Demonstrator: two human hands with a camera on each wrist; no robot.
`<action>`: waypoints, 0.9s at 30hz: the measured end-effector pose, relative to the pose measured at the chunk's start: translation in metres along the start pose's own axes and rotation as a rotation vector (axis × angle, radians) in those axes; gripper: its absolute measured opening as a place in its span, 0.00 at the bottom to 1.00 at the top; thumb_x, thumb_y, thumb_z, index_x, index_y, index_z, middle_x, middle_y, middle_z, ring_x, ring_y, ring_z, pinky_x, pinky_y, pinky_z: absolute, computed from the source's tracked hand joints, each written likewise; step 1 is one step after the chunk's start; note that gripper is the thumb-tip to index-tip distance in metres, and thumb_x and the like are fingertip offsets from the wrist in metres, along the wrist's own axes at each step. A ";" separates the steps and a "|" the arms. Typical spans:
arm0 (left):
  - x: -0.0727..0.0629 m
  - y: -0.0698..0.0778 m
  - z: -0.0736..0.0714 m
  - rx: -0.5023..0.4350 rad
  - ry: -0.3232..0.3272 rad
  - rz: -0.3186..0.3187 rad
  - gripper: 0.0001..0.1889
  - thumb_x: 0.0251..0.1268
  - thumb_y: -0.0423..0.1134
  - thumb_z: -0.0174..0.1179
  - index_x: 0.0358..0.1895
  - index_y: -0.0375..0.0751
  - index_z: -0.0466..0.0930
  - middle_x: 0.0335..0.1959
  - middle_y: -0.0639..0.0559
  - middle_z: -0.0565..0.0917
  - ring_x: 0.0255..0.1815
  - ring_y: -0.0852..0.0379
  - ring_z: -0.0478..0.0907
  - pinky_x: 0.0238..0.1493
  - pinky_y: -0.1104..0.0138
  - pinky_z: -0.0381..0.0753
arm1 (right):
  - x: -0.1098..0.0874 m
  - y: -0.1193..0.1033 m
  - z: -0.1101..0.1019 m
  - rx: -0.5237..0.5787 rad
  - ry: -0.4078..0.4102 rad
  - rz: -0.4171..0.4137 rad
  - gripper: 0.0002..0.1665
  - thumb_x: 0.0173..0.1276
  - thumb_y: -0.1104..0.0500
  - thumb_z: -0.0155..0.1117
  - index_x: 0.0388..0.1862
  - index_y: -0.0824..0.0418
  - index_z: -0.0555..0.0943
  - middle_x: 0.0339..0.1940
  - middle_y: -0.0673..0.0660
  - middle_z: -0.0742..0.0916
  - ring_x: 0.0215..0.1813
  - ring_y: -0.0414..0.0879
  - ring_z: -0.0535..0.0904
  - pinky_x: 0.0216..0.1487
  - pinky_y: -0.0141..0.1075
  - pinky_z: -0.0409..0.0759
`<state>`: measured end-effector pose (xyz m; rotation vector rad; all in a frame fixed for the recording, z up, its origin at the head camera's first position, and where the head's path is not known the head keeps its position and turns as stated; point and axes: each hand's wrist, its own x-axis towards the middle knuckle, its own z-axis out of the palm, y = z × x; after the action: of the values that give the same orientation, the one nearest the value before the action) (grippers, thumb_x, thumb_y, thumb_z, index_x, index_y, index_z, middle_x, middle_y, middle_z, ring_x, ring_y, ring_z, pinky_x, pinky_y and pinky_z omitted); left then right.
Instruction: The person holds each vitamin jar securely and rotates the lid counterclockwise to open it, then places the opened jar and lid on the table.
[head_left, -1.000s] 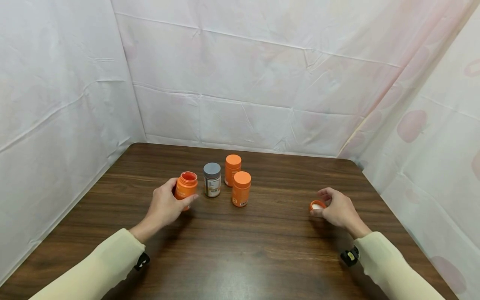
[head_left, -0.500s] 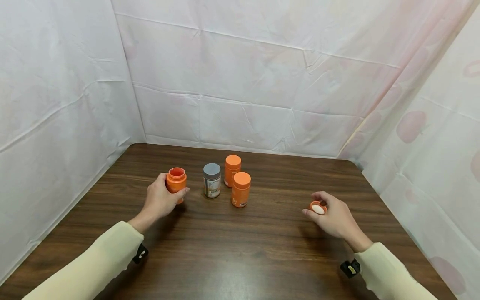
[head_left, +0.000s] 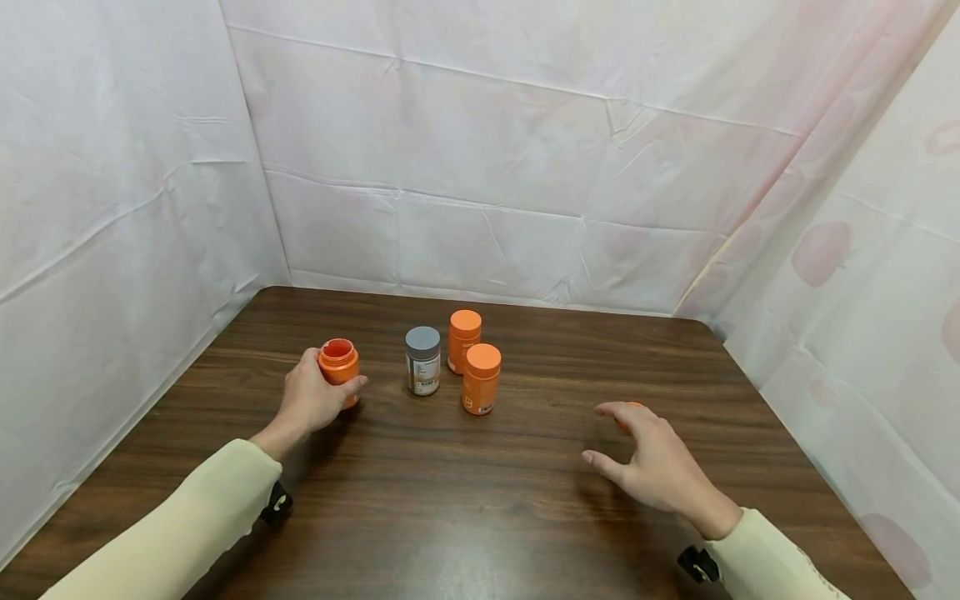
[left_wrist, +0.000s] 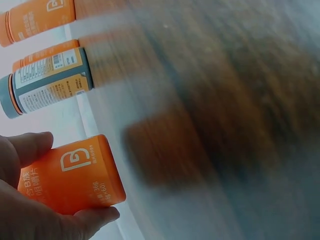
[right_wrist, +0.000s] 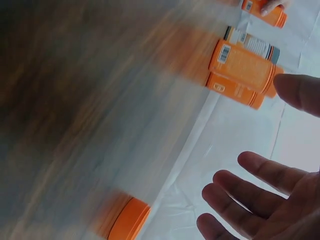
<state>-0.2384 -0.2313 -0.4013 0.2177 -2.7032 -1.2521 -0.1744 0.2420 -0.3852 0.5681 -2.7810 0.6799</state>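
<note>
My left hand [head_left: 306,400] grips an orange bottle [head_left: 340,367] whose mouth is uncovered, at the left of the table. In the left wrist view the thumb and fingers lie on either side of the orange bottle [left_wrist: 75,175], its base close over the tabletop. On the right, my right hand [head_left: 660,467] is held over the table with fingers spread and nothing in them. Just beyond it lies an orange cap [head_left: 634,405], mostly hidden by that hand in the head view. The right wrist view shows the orange cap [right_wrist: 130,220] resting on the table, apart from the fingers.
A clear bottle with a grey lid [head_left: 423,362] stands right of my left hand. Beside it are two capped orange bottles, one at the back [head_left: 464,342] and one nearer [head_left: 481,382]. Pale sheeting [head_left: 487,150] walls off the brown wooden table [head_left: 450,500].
My left hand has carried the uncapped orange bottle left, away from the grey-lidded one. The right hand has let go of the cap, opened and drawn back toward me.
</note>
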 end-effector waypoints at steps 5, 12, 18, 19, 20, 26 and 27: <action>0.001 -0.003 0.001 0.005 -0.023 -0.027 0.41 0.63 0.44 0.74 0.68 0.26 0.59 0.62 0.27 0.72 0.63 0.30 0.73 0.66 0.38 0.69 | -0.004 -0.004 0.004 -0.009 0.022 -0.057 0.36 0.60 0.42 0.79 0.62 0.57 0.80 0.58 0.50 0.85 0.60 0.52 0.80 0.59 0.58 0.73; 0.003 -0.007 -0.003 -0.014 -0.057 -0.042 0.43 0.58 0.45 0.77 0.68 0.28 0.61 0.62 0.29 0.73 0.63 0.31 0.73 0.66 0.39 0.70 | -0.007 -0.006 0.007 -0.005 0.023 -0.070 0.36 0.60 0.40 0.78 0.62 0.55 0.80 0.58 0.49 0.85 0.59 0.50 0.80 0.57 0.55 0.75; 0.004 -0.009 -0.004 -0.024 -0.056 -0.064 0.45 0.56 0.46 0.78 0.69 0.28 0.61 0.63 0.28 0.73 0.63 0.31 0.73 0.66 0.39 0.69 | -0.007 -0.006 0.009 -0.004 0.028 -0.079 0.37 0.59 0.42 0.79 0.62 0.58 0.80 0.57 0.48 0.85 0.59 0.50 0.80 0.56 0.53 0.78; 0.004 -0.009 -0.004 -0.023 -0.050 -0.065 0.46 0.56 0.46 0.79 0.69 0.27 0.61 0.63 0.28 0.73 0.63 0.31 0.73 0.66 0.39 0.69 | -0.007 -0.006 0.009 -0.004 0.027 -0.079 0.37 0.59 0.42 0.79 0.62 0.59 0.80 0.57 0.48 0.85 0.59 0.50 0.80 0.56 0.53 0.78; 0.004 -0.009 -0.004 -0.022 -0.045 -0.066 0.46 0.56 0.47 0.79 0.69 0.27 0.61 0.63 0.28 0.73 0.63 0.31 0.73 0.66 0.39 0.69 | -0.007 -0.006 0.010 -0.005 0.028 -0.080 0.37 0.59 0.42 0.79 0.62 0.59 0.80 0.58 0.48 0.85 0.59 0.50 0.80 0.56 0.53 0.78; 0.001 -0.010 -0.003 -0.022 0.009 -0.044 0.52 0.52 0.55 0.79 0.71 0.29 0.59 0.64 0.30 0.73 0.63 0.33 0.73 0.66 0.41 0.71 | -0.008 -0.006 0.011 -0.011 0.027 -0.079 0.38 0.59 0.42 0.79 0.63 0.59 0.80 0.59 0.49 0.85 0.60 0.51 0.81 0.58 0.53 0.77; 0.000 -0.009 -0.003 -0.022 0.022 -0.034 0.52 0.52 0.56 0.79 0.71 0.29 0.59 0.64 0.30 0.73 0.63 0.33 0.73 0.66 0.41 0.71 | -0.008 -0.006 0.012 -0.011 0.027 -0.080 0.38 0.59 0.42 0.79 0.63 0.59 0.80 0.59 0.49 0.85 0.60 0.51 0.80 0.58 0.53 0.77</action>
<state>-0.2375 -0.2395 -0.4065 0.2736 -2.6770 -1.2804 -0.1662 0.2336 -0.3950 0.6589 -2.7195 0.6502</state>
